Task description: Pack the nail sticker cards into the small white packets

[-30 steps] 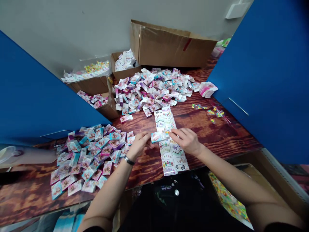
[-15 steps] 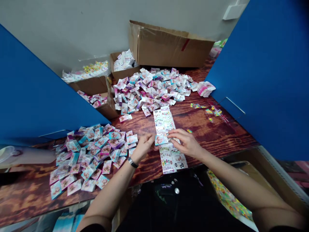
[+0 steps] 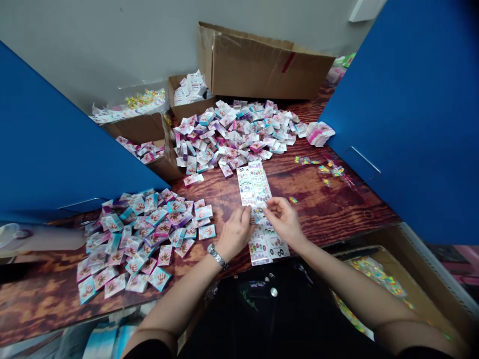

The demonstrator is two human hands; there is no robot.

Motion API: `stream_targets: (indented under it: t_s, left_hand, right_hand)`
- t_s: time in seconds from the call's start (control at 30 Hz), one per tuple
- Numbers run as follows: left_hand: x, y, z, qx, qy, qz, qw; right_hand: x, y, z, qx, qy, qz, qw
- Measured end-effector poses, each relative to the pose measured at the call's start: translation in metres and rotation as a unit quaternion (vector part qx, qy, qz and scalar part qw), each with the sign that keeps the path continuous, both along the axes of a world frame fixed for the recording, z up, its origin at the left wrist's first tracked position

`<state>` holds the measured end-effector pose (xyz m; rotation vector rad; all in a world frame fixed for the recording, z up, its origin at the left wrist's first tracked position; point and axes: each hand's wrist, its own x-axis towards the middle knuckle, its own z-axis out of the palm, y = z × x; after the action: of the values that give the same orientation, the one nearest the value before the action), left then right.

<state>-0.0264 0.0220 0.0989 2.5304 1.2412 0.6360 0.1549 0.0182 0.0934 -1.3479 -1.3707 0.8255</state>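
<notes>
A small printed cardboard box (image 3: 257, 215) is held between my two hands, partly covered by the fingers. My left hand (image 3: 235, 232), wearing a metal-band watch, is closed around its left end. My right hand (image 3: 285, 219) is closed in a pinch at its right end, where a pale flap seems to stick up; the fingertips hide the detail. Under the hands lies a long strip of printed sticker sheets (image 3: 255, 185), reaching toward the table's front edge. Left of my left hand spreads a pile of small boxes (image 3: 144, 232) with a hand picture on them.
Behind the strip lies a heap of similar boxes (image 3: 234, 132), many with raised flaps. Cardboard cartons (image 3: 269, 70) stand along the wall. Small colourful packets (image 3: 331, 169) and a stack of folded white-pink pieces (image 3: 320, 133) are at right. Blue panels (image 3: 411, 124) flank the table.
My left hand has moved right and closed around the small box, turning it. My right hand has shifted slightly and pinches the box's right end. One more box now lies at the left pile's right edge.
</notes>
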Motion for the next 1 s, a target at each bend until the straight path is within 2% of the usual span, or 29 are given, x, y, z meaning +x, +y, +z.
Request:
stream_targets:
  t_s: [0.2, 0.3, 0.47, 0.6, 0.7, 0.83, 1.0]
  left_hand:
    - [0.009, 0.000, -0.001, 0.024, -0.028, 0.009, 0.999]
    - [0.009, 0.000, -0.003, 0.036, -0.054, -0.004, 0.998]
    - [0.003, 0.000, -0.007, 0.028, -0.079, -0.010, 0.996]
    - [0.002, -0.001, 0.001, -0.017, -0.109, -0.016, 0.994]
    - [0.005, -0.002, 0.009, -0.055, -0.136, -0.030, 0.989]
    - [0.006, -0.003, 0.013, -0.064, -0.143, -0.028, 0.987]
    - [0.004, -0.004, 0.010, -0.016, -0.111, -0.047, 0.993]
  right_hand:
    - [-0.010, -0.009, 0.002, 0.007, -0.017, 0.012, 1.000]
    - [-0.009, -0.015, 0.006, 0.019, -0.068, 0.045, 0.996]
    - [0.003, -0.016, 0.019, 0.087, -0.194, 0.109, 0.971]
    - [0.019, -0.007, 0.031, 0.115, -0.239, 0.174, 0.948]
    - [0.023, -0.003, 0.035, 0.104, -0.221, 0.187, 0.952]
    - [0.015, -0.005, 0.027, 0.090, -0.180, 0.126, 0.971]
    - [0.002, -0.010, 0.013, -0.014, -0.034, 0.080, 0.996]
